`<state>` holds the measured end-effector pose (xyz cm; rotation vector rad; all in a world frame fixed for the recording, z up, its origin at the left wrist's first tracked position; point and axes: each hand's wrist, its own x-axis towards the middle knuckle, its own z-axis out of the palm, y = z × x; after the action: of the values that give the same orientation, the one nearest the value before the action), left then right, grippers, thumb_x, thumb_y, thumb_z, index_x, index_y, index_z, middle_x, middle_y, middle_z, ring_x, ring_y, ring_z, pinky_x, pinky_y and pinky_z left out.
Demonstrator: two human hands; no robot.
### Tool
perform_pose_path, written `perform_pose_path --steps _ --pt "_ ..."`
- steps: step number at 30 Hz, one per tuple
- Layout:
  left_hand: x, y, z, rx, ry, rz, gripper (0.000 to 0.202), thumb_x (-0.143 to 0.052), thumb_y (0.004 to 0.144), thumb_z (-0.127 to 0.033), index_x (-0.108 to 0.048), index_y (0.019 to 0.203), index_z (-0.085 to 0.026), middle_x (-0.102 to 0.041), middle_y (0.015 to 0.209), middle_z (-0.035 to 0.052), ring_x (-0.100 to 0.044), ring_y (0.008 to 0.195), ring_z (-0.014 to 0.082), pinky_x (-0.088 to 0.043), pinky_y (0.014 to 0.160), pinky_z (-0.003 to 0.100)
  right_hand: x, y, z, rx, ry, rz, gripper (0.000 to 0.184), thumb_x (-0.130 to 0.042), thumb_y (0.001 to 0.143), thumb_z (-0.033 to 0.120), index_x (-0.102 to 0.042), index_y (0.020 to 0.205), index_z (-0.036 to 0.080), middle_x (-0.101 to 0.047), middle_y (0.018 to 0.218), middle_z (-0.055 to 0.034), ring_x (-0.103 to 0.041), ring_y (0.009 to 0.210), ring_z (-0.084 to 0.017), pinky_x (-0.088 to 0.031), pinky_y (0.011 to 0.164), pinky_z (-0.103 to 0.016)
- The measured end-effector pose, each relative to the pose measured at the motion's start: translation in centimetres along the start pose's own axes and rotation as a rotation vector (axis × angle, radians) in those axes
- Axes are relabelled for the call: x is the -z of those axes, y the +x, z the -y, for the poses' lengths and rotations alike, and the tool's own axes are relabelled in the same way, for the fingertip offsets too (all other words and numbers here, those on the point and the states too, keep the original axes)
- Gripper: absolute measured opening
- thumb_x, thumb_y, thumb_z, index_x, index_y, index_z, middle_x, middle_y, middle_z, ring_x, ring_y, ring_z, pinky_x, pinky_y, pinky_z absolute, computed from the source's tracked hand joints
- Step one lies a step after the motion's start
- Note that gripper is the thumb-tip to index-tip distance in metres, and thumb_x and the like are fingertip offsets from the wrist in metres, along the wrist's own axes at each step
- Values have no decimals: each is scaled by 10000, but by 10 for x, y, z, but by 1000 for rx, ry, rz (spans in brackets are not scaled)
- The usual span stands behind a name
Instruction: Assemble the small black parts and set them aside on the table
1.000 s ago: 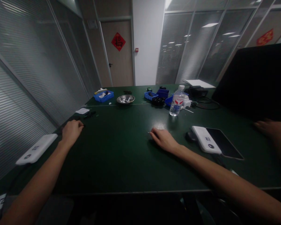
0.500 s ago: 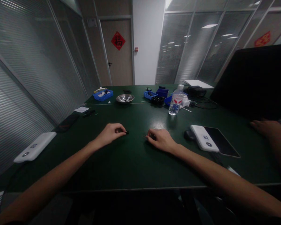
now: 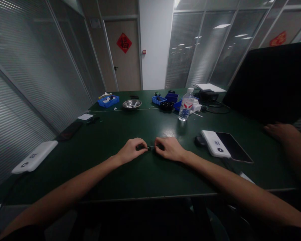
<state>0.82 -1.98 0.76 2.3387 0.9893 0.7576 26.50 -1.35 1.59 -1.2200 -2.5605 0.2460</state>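
Over the dark green table (image 3: 130,180), my left hand (image 3: 132,150) pinches a small black piece (image 3: 148,148) between thumb and fingertips. What kind of piece it is I cannot make out. Just to its right, my right hand (image 3: 169,148) is closed in a pinch on a thin, light-coloured pin-like piece (image 3: 152,146), whose tip points left at the black piece. The fingertips of both hands are only a small gap apart. Whether the two small pieces touch cannot be told at this size.
A water bottle (image 3: 186,105), a metal bowl (image 3: 132,104) and blue baskets (image 3: 108,101) stand farther back. White power banks lie left (image 3: 35,157) and right (image 3: 215,144), the right one beside a phone (image 3: 234,147). At far right, another person's hand (image 3: 281,132) rests by a black screen (image 3: 268,83).
My left hand has moved right with the black piece, closing most of the gap to my right hand. My right hand has stayed nearly in place. The view has shifted slightly.
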Motion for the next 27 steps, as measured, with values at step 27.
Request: perform_pose_path --steps 27 --pt "2 -2 6 -15 -4 38 238 -641 964 -280 -711 1180 -208 -704 1096 49 -641 930 177 -495 798 299 -6 -2 -4 139 112 -34 157 -604 950 328 -643 1057 219 -677 879 -13 -583 733 -153 -350 669 -261"
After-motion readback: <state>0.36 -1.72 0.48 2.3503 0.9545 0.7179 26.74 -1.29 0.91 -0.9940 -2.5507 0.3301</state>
